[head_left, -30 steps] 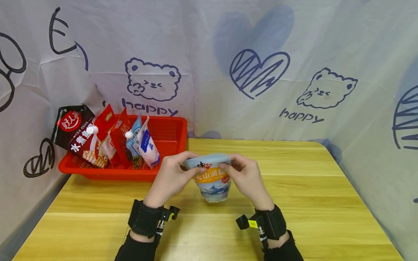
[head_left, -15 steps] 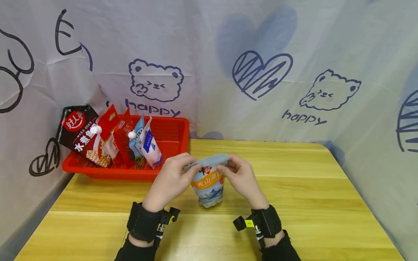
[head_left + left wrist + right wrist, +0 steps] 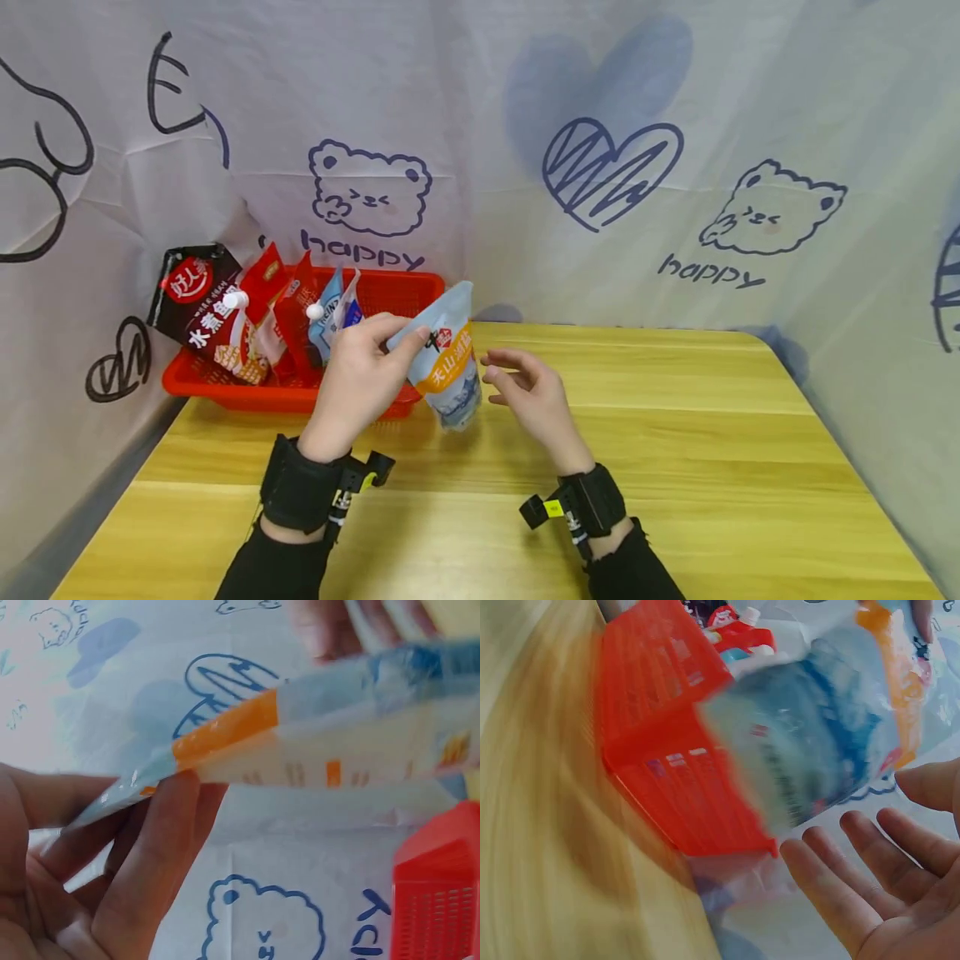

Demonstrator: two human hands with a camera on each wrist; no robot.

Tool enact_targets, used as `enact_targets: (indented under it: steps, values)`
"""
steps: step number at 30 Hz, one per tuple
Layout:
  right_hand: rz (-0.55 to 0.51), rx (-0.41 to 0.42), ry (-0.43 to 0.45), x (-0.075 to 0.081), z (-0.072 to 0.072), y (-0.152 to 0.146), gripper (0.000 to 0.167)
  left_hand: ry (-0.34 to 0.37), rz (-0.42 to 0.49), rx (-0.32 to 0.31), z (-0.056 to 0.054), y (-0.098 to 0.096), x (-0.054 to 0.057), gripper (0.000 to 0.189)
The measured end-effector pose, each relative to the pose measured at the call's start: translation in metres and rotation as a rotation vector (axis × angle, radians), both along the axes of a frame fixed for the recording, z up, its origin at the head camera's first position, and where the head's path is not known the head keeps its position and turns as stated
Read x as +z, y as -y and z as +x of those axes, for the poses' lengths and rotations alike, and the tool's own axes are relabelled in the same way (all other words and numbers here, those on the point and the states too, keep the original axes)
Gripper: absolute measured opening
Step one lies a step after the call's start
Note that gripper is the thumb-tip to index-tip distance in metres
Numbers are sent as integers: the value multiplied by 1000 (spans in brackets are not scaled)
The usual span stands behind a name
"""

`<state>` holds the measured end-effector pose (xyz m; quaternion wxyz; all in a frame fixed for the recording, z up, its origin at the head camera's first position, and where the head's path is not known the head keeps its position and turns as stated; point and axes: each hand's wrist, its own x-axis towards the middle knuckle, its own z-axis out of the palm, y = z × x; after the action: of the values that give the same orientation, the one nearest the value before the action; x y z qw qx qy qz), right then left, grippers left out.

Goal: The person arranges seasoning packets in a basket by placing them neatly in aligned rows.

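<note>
My left hand (image 3: 362, 375) pinches the upper left edge of a pale blue salt bag (image 3: 450, 354) with an orange band and a mountain picture. The bag hangs tilted above the table, in front of the basket's right end. In the left wrist view, thumb and fingers grip the thin top edge of the salt bag (image 3: 315, 727). My right hand (image 3: 532, 400) is just right of the bag and apart from it, its fingers loosely bent around nothing. The right wrist view shows the right hand (image 3: 892, 877) with spread fingers beside the blurred bag.
A red plastic basket (image 3: 397, 292) stands at the back left of the wooden table (image 3: 675, 433). Several packets lean in its left part, among them a black-and-red seasoning bag (image 3: 202, 292) and a blue Heinz pouch (image 3: 326, 321). A white printed curtain (image 3: 487, 100) hangs behind.
The right hand has let go of the salt bag. The left hand has carried the bag up and left toward the basket. The head view has shifted slightly left.
</note>
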<state>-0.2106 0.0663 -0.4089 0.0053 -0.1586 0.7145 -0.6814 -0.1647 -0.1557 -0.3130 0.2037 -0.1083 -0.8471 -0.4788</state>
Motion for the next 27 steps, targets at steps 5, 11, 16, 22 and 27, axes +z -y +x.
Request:
enact_targets:
  steps: [5,11,16,22,27]
  values:
    - [-38,53,90,-6,-1,17,37,-24,48,81,-8,13,20,21]
    - [-66,105,189,-15,-1,45,42,-49,56,155,-18,24,41,25]
    - [-119,98,268,-18,-3,67,51,-28,43,183,-30,32,51,29]
    - [-219,68,364,-20,-7,84,62,61,-7,192,-46,38,46,31]
    - [-269,47,393,-23,-8,92,66,121,-24,206,-57,43,30,30]
